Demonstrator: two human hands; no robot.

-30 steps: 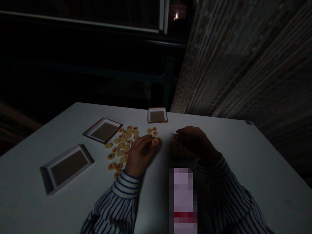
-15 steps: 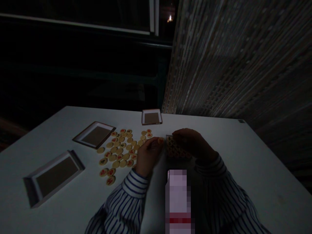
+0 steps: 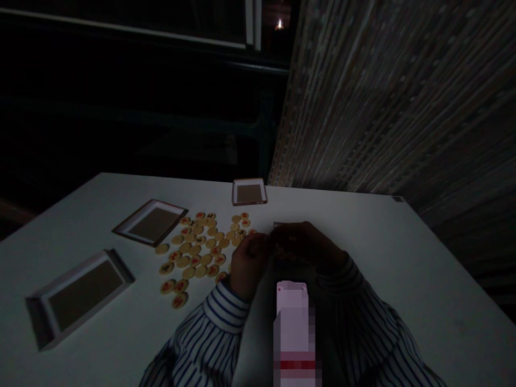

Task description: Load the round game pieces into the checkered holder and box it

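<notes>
Several round tan game pieces (image 3: 197, 248) with red or black marks lie scattered on the white table (image 3: 403, 279). My left hand (image 3: 250, 260) is curled just right of them, fingers pinched together against my right hand; the piece it carried is lost in shadow. My right hand (image 3: 308, 244) is cupped over a small patterned box (image 3: 279, 226), of which only the far corner shows. Both hands meet at the box. Both sleeves are striped.
Three shallow white-rimmed trays with brown floors lie on the table: one near left (image 3: 80, 293), one mid left (image 3: 151, 220), a small one at the far edge (image 3: 249, 192). A pale blurred rectangle (image 3: 292, 322) hangs below the hands. A ribbed wall (image 3: 403, 107) rises at right.
My left hand lifted one piece from the scatter and carried it right to the box under my right hand. The view shifted slightly, and both hands are now in deeper shadow.
</notes>
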